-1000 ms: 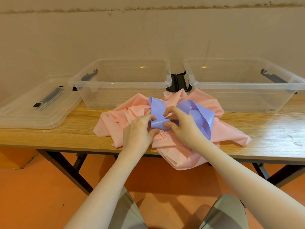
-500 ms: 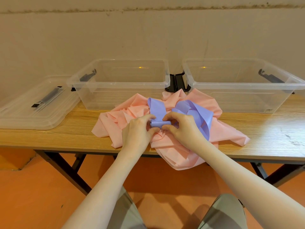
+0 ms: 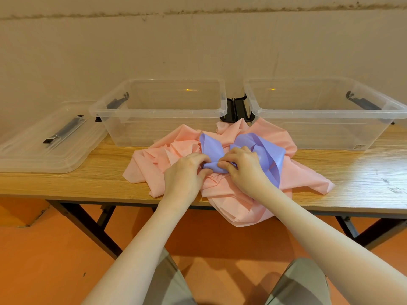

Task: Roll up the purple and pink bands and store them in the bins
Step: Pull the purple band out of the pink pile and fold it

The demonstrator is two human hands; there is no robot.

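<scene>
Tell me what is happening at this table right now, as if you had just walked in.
A person is rolling up one end of the purple band, with the left hand and right hand both pinching the small roll. It lies on a crumpled pink band on the wooden table. Two clear bins stand behind with no bands in them, and a lid lies to the left.

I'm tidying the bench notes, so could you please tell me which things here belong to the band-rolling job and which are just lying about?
Part of the job:
- purple band, pinched by left hand and right hand
- pink band, heaped beneath
- left clear bin
- right clear bin

Just lying about:
- clear lid at the table's left end
</scene>
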